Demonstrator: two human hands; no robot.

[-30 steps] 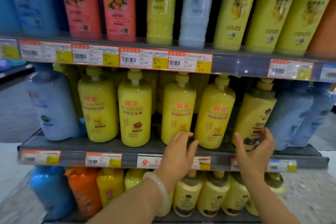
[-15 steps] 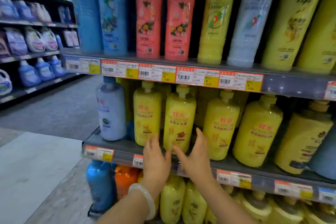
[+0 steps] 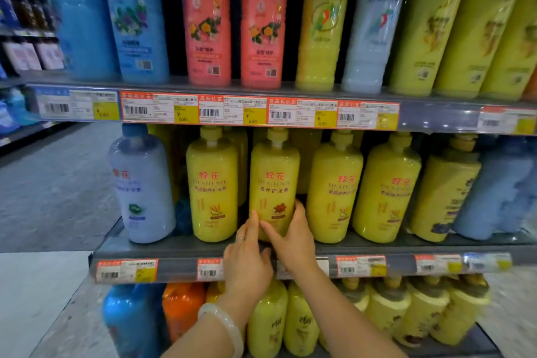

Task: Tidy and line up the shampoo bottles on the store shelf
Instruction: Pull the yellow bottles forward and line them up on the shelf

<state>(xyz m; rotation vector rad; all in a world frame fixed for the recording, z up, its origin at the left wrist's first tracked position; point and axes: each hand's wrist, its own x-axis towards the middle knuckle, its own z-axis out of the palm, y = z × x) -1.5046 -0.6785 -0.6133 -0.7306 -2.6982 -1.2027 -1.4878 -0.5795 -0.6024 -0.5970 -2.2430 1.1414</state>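
Both hands meet at the base of a yellow bottle (image 3: 273, 183). The right hand (image 3: 292, 237) curls its grip round the bottle's lower right side; the left hand (image 3: 247, 259) lays straight, spread fingers on its lower left. The bottle stands upright on the middle shelf (image 3: 174, 253), second in a row of yellow bottles, beside a pale blue bottle (image 3: 142, 189) at the left end.

Yellow bottle (image 3: 273, 186) bears red lettering; pink bottles (image 3: 207, 17) show flower prints.
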